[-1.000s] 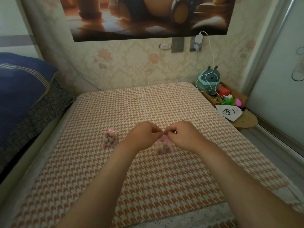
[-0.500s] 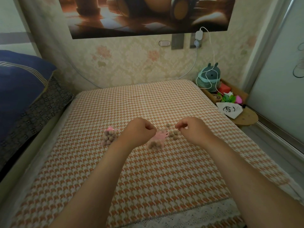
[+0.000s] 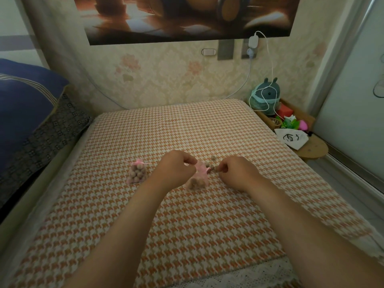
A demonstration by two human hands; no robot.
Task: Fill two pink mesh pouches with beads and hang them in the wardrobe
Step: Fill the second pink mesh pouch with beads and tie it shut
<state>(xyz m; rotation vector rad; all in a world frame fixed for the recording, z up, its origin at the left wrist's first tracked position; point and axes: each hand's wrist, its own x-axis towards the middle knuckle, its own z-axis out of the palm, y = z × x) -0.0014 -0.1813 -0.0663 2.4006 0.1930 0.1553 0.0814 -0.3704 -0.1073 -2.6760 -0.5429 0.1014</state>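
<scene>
A pink mesh pouch [image 3: 197, 179] lies on the houndstooth bed cover [image 3: 187, 235], in the gap between the two hands. Its bead-filled bottom is on the side nearer the person. Its gathered neck points away and to the right, so its long axis runs on a diagonal from near-left to far-right.

The left hand [image 3: 176, 169] sits just left of the neck. Its fingers are curled in and its fingertips [image 3: 192, 161] are closed on the pink gathers at the top of the pouch. The right hand [image 3: 239, 173] is just right of the neck with its fingers curled too. Thumb and forefinger are pinched together at the spot where a few loose beads [image 3: 213, 158] lie on the cover beyond the pouch mouth. They seem to hold one of these beads, though the ribbon end lies there as well and the detail is too small to be sure.

A second pink mesh pouch [image 3: 137, 173] rests on the cover well to the left of the left hand, touching neither hand. It is full of brown beads and tied shut. Its bowed neck points away toward the wall and its long axis runs roughly straight up the bed.

At the far right corner of the bed, a green plush toy [image 3: 267, 96] stands with a white charger cable [image 3: 270, 59] looped over it. Beside it, a white drawstring bag [image 3: 293, 139] lies on a round wooden stool [image 3: 313, 149].
</scene>
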